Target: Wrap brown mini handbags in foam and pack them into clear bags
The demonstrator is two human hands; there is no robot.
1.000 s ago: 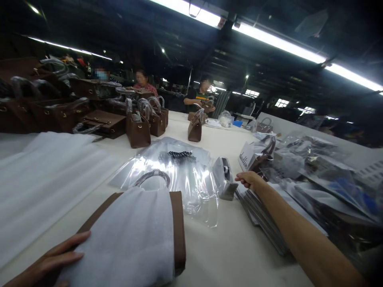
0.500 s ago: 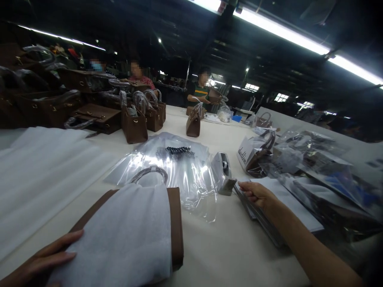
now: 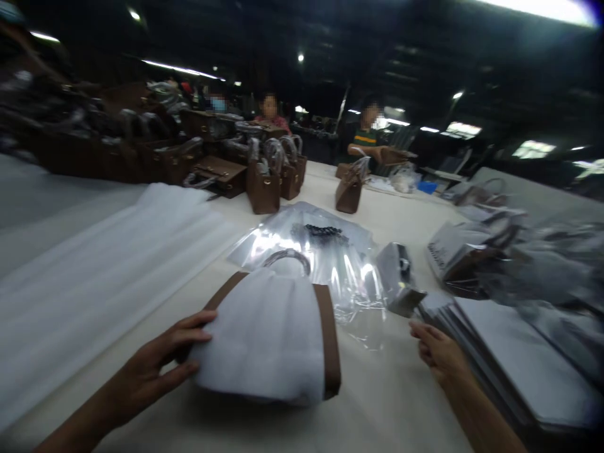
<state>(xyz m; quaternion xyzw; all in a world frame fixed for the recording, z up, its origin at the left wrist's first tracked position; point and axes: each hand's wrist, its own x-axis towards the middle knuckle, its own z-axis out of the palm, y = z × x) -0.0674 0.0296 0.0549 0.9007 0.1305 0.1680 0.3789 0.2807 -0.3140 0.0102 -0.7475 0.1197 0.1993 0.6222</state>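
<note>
A brown handbag (image 3: 329, 336) stands before me with a white wrapping sheet (image 3: 264, 336) draped over its front and its wrapped handle (image 3: 287, 257) sticking up. My left hand (image 3: 163, 355) grips the bag's left side, fingers and thumb spread against the sheet. My right hand (image 3: 438, 352) is closed in a pinch just left of a stack of white-and-grey flat sheets (image 3: 523, 358); what the fingertips hold, if anything, is blurred. Behind the bag lie clear plastic bags (image 3: 264, 236) with a dark coiled item (image 3: 323, 233) on top. A tape dispenser-like object (image 3: 396, 277) stands beside them.
White sheets (image 3: 108, 270) cover the table's left. Many brown handbags (image 3: 262, 189) are piled at the back left; another bag (image 3: 349, 189) stands mid-table. Plastic-wrapped bags (image 3: 476, 264) crowd the right. Across the table a person (image 3: 365, 138) handles a bag.
The view has turned left, shifting everything rightward. My right hand has drawn back from the corner of the sheet stack toward me. My left hand stays at the bag's left side.
</note>
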